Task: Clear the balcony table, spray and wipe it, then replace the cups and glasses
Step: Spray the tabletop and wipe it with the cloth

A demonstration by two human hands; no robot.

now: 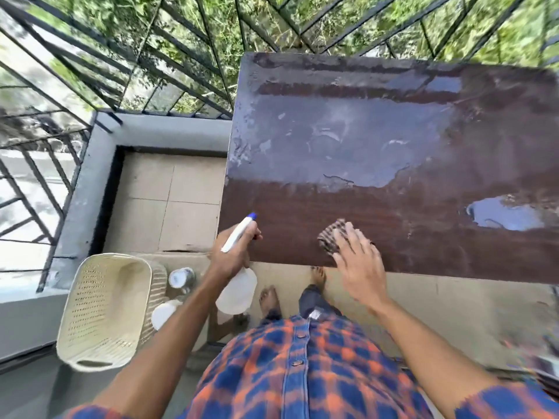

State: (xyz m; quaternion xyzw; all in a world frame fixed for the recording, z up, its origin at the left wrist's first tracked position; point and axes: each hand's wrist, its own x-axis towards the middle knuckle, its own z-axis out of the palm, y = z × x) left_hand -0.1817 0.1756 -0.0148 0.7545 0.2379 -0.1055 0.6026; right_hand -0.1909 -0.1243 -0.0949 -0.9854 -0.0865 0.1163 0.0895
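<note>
Brown checked cloth (332, 233) — soft, best pressed flat — lies under my straight-fingered right hand (360, 264) on the wet table (393, 207); my left hand (234, 255) grips the spray bottle (235, 290) by its neck.

One table (393, 207), one spray bottle (234, 293), one checked cloth (331, 234), one basket (99, 313). Two hands, left hand (234, 252) and right hand (358, 261); two bare feet (269, 299). On the floor, perhaps two cups (181, 278).
</note>
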